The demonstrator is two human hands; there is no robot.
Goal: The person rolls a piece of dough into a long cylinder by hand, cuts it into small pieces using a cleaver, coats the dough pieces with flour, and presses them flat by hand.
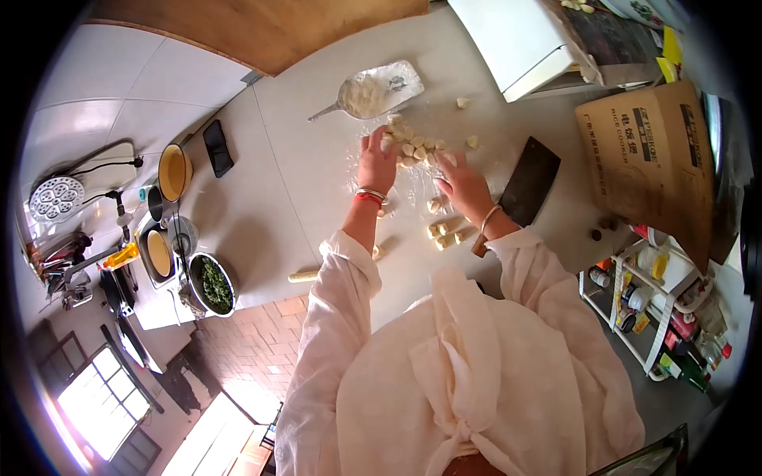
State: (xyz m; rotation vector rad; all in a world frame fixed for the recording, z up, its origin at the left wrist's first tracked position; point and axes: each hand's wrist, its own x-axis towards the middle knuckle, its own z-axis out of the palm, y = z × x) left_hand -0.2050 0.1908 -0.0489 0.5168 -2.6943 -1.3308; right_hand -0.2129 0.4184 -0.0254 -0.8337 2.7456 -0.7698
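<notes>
My left hand (376, 163) lies at the left edge of a group of small pale dough pieces (418, 147), its fingertips touching them. On the right side of the same group is my right hand (464, 186), fingers apart, close to the nearest pieces. Flour dusts the counter around both hands. More cut dough pieces (442, 232) sit nearer my body, beside a dark cleaver (530, 181) that lies under my right wrist. A metal scoop with flour (367, 95) rests beyond my left hand.
A rolling pin or dough stick (303, 276) lies at the near left. Further left are a phone (217, 148), a bowl of chopped greens (213, 284) and a yellow bowl (174, 171). A cardboard box (647, 151) and a bottle rack (643, 301) stand at right.
</notes>
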